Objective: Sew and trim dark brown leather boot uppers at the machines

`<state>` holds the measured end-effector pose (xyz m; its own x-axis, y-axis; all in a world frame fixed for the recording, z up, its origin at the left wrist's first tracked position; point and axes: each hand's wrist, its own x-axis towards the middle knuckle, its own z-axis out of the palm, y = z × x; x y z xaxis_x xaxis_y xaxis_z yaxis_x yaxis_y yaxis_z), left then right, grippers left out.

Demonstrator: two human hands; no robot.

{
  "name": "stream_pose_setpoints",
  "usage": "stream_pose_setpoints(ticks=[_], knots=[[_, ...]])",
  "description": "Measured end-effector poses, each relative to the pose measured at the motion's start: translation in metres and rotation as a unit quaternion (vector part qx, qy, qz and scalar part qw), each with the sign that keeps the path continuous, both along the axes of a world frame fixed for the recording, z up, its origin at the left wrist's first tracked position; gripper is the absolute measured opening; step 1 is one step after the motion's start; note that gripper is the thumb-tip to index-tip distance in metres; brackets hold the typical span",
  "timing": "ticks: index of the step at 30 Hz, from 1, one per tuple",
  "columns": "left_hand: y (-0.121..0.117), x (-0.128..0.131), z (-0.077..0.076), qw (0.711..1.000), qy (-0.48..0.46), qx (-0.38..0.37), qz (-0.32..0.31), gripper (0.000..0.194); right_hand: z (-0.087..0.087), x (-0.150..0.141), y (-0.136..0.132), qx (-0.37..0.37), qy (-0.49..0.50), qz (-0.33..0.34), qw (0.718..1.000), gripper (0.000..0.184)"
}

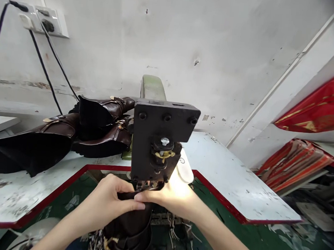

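Note:
My left hand (115, 199) pinches the top edge of a dark brown leather boot (133, 223), thumb in front and fingers behind. From the other side my right hand (169, 196) grips the same edge, its thumb close to the left thumb. The boot's shaft hangs down below my hands, with straps around it and a gold-coloured buckle (110, 245). Its rim is right under the black head plate (167, 121) of a machine with a green arm (154, 88). A white lamp (185, 168) shines brightly on my right hand. The right fingertips are partly hidden by the machine.
Several brown boots (105, 113) with black linings lie at the left on the worn, red-edged table (223, 174). Cables (45, 67) run down from wall sockets (44, 20). Folded red-orange material (295, 164) is at the right. Scraps litter the green floor (213, 204).

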<state>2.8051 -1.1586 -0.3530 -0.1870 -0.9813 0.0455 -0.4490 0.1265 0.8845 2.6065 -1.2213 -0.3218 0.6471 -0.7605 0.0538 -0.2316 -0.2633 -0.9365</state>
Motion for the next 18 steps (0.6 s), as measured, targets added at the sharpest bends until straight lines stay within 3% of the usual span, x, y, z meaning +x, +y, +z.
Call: stream_pose_setpoints(ticks=[4,9,15,18], knots=[[0.003,0.006,-0.015,0.994,0.073,0.073,0.022,0.04,-0.008,-0.024,-0.005,0.085,0.065,0.033,0.994,0.023],[0.014,0.021,-0.03,0.986,0.111,0.113,0.048,0.048,-0.028,-0.023,0.013,0.147,-0.019,-0.023,0.989,0.032],[0.023,0.041,-0.033,0.989,0.074,0.096,0.083,0.047,-0.033,0.003,0.028,0.103,-0.023,-0.072,0.992,0.033],[0.032,0.045,-0.058,0.98,0.063,-0.013,0.188,0.036,-0.042,0.009,0.031,0.086,-0.044,-0.064,0.993,0.034]])
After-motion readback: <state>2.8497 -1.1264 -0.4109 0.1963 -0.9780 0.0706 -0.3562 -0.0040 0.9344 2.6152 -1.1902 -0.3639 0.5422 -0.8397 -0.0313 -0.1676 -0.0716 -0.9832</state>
